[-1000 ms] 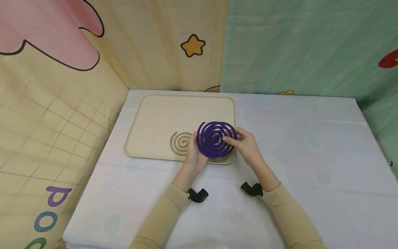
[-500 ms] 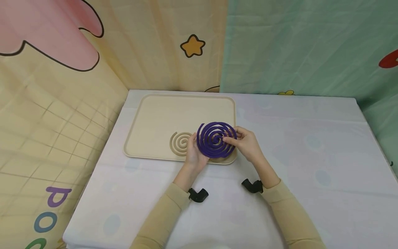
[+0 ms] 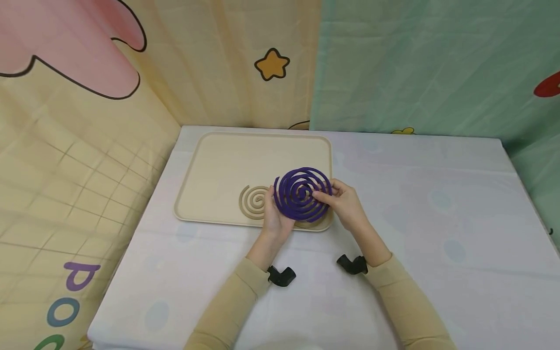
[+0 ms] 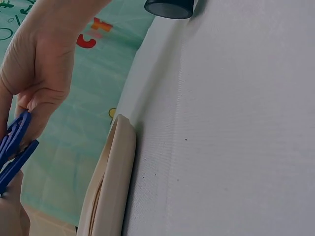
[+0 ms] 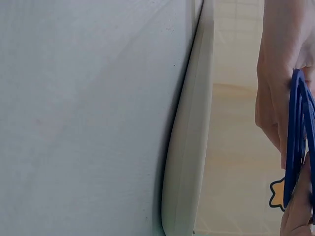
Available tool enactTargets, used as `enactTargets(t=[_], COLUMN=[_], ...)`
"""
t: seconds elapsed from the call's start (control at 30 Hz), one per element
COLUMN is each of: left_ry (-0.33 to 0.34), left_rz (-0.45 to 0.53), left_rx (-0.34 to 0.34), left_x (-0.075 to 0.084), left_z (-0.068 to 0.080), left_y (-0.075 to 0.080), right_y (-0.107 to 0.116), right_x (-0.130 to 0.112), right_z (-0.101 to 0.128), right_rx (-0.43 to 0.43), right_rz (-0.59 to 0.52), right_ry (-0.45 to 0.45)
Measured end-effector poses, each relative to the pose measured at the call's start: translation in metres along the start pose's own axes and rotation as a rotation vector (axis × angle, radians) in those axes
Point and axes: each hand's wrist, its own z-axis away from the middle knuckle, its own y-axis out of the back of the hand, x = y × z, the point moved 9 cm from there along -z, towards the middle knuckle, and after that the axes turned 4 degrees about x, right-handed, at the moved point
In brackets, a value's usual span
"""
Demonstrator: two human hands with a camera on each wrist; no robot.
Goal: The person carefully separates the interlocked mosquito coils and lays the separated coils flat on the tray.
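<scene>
A purple mosquito coil pair (image 3: pixel 295 212) is held up over the tray's near right corner. My left hand (image 3: pixel 276 224) holds it from the left, thumb at its edge and fingers behind it. From the right, my right hand (image 3: pixel 347 204) pinches it near the centre with thumb and fingers. In the left wrist view the purple coils (image 4: pixel 18 129) stand partly apart as two layers at one side. The right wrist view has them edge-on as blue coils (image 5: pixel 292 147). On the tray to the left lies a beige mosquito coil (image 3: pixel 246 209), partly hidden by my left hand.
A beige tray (image 3: pixel 236 160) lies on the white-covered table (image 3: pixel 420 204), left of centre. Another beige piece (image 3: pixel 308 225) shows beneath the purple coils. Patterned curtains (image 3: pixel 393 68) stand behind and beside the table. A black wrist device (image 3: pixel 282 276) sits on the left forearm.
The purple coils have shifted slightly left and away from me, and their loose outer end has turned counterclockwise. Both hands keep their hold.
</scene>
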Motion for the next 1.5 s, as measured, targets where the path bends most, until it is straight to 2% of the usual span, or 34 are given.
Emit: enactTargets(t=[0.27, 0.57, 0.77, 0.93, 1.13, 1.4, 1.5], left_ry=[-0.021, -0.055, -0.065, -0.058, -0.056, -0.034, -0.047], left_rz=[0.063, 0.157, 0.211, 0.254, 0.155, 0.034, -0.058], left_rx=[0.088, 0.162, 0.175, 0.178, 0.227, 0.322, 0.338], left_x=[0.002, 0.01, 0.021, 0.032, 0.046, 0.061, 0.069], left_z=[-0.005, -0.008, -0.01, -0.016, -0.021, -0.033, -0.038], left_y=[0.008, 0.017, 0.023, 0.031, 0.042, 0.059, 0.063], right_y=[0.0, -0.002, 0.003, 0.008, 0.018, 0.025, 0.024], right_x=[0.008, 0.001, 0.003, 0.002, 0.005, 0.009, 0.009], right_z=[0.0, -0.004, -0.012, -0.021, -0.033, -0.05, -0.057], right_rx=[-0.054, -0.087, -0.05, -0.049, -0.015, 0.05, 0.061], right_rz=[-0.229, -0.429, -0.596, -0.674, -0.644, -0.435, -0.363], right_ry=[-0.116, -0.12, -0.165, -0.188, -0.212, -0.207, -0.208])
